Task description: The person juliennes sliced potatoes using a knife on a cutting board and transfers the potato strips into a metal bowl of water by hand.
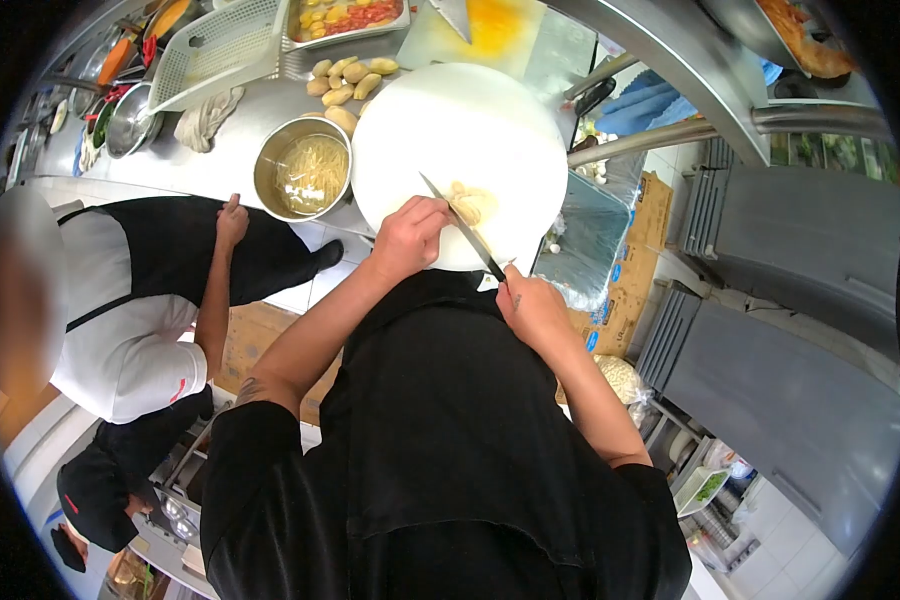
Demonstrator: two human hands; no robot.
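On the round cutting board (pixel 450 125), pale slices (pixel 472 205) lie beside the knife (pixel 477 245); right grip (pixel 534 308) clamps it rearward for control; left grip (pixel 407 238), closure indeterminable, apparently guides it.

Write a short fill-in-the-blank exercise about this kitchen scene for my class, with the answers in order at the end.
1. The person's right hand holds a ____.
2. The white board is ____ in shape.
3. In the picture, the metal pot stands to the ____ of the board.
4. The co-worker in the white shirt wears a ____ apron.

Missing words: knife; round; left; black.
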